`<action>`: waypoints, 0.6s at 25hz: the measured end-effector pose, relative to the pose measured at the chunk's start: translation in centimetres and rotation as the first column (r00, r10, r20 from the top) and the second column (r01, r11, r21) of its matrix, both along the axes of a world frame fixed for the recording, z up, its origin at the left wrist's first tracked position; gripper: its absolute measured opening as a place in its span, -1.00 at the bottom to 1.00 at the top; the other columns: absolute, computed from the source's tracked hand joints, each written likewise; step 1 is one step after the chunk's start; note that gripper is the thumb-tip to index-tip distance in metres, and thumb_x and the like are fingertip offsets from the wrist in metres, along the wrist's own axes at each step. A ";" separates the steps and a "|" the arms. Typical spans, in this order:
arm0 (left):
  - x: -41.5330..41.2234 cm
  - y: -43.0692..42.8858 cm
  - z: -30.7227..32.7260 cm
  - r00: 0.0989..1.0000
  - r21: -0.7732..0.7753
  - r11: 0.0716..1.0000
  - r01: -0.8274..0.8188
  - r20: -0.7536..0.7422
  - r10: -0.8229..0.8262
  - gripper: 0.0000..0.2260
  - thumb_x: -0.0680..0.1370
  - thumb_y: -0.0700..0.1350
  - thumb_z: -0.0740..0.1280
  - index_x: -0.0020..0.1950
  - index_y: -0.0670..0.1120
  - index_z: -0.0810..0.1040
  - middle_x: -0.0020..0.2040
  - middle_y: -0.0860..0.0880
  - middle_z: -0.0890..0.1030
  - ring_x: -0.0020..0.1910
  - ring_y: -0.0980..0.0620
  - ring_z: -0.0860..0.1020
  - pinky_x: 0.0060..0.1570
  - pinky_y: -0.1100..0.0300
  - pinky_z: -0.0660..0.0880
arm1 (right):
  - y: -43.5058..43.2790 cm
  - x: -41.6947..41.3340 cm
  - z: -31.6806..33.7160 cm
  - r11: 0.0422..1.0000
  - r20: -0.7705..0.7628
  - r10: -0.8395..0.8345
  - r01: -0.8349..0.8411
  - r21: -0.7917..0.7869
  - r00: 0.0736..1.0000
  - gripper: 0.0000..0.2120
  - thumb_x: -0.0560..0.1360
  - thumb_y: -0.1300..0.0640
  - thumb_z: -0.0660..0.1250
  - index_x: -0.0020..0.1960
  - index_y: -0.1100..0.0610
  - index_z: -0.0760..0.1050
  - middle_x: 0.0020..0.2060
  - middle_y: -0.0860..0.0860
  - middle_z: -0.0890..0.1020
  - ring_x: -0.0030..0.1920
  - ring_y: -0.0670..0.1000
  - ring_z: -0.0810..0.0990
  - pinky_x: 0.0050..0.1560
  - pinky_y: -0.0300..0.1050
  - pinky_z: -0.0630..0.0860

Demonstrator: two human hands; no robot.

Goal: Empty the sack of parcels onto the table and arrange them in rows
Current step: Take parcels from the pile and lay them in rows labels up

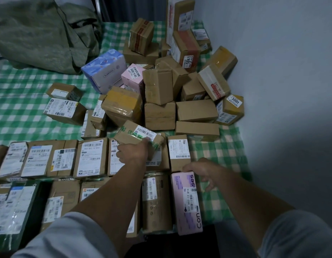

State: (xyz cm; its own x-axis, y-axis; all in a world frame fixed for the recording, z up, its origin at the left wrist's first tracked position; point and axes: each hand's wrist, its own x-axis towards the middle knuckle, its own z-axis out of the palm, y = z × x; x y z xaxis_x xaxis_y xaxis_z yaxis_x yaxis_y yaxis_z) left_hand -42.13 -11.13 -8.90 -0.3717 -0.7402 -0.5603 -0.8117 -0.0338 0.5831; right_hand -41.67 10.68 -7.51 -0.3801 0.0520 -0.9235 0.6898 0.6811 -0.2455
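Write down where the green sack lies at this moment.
In the head view the sack lies crumpled at the far left of the checked table, just left of the blue-and-white pack at the edge of the unsorted pile of parcels.

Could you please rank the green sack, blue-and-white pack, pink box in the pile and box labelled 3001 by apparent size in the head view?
1. green sack
2. blue-and-white pack
3. pink box and box labelled 3001: look alike, pink partly hidden.
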 end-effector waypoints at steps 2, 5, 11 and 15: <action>-0.2 0.2 -0.5 1.000 0.034 0.999 0.003 0.008 -0.003 -0.14 0.32 0.16 0.59 0.42 -0.21 0.29 0.36 -0.23 0.41 0.33 -0.23 0.43 0.30 -0.13 0.45 | -0.4 0.8 0.0 0.999 -0.021 0.035 -0.036 -0.015 0.999 -0.29 0.43 -0.11 0.54 0.45 0.13 0.37 0.44 0.15 0.44 0.37 0.22 0.46 0.09 0.07 0.52; 0.1 0.1 -1.5 1.000 0.131 0.991 -0.001 0.001 0.001 -0.20 0.32 0.20 0.56 0.38 -0.19 0.36 0.28 -0.20 0.48 0.22 -0.21 0.51 0.19 -0.13 0.54 | -1.7 2.1 -0.4 0.999 -0.093 0.047 -0.047 0.001 0.995 -0.20 0.35 -0.10 0.61 0.44 0.22 0.40 0.36 0.12 0.53 0.32 0.15 0.53 0.13 -0.09 0.49; 0.4 -1.5 -5.3 0.989 0.334 0.942 -0.026 -0.127 0.072 -0.07 -0.09 0.31 0.46 0.20 -0.12 0.54 0.06 -0.13 0.65 -0.05 -0.19 0.66 -0.08 -0.14 0.66 | -4.1 5.1 -2.2 0.978 -0.219 0.161 -0.125 0.166 0.962 0.28 0.28 -0.17 0.63 0.59 0.36 -0.11 0.41 0.21 0.46 0.32 0.19 0.52 0.25 0.04 0.55; 0.4 -2.0 -6.7 0.993 0.354 0.935 -0.004 -0.112 0.047 -0.08 -0.10 0.32 0.47 0.18 -0.10 0.55 0.04 -0.12 0.65 -0.06 -0.20 0.67 -0.10 -0.15 0.66 | -4.4 4.8 -1.9 0.960 -0.280 0.175 -0.100 0.263 0.944 0.09 0.33 -0.13 0.58 0.55 0.31 0.02 0.29 0.17 0.56 0.22 0.19 0.58 0.17 0.03 0.58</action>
State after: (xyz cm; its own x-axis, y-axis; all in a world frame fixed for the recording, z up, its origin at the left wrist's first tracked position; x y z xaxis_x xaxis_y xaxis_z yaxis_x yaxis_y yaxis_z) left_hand -41.73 -13.18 -15.58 -0.4338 -0.5126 -0.7410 -0.7349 -0.2744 0.6201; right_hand -36.83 6.23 -9.45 -0.6548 0.1870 -0.7323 0.5059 0.8283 -0.2409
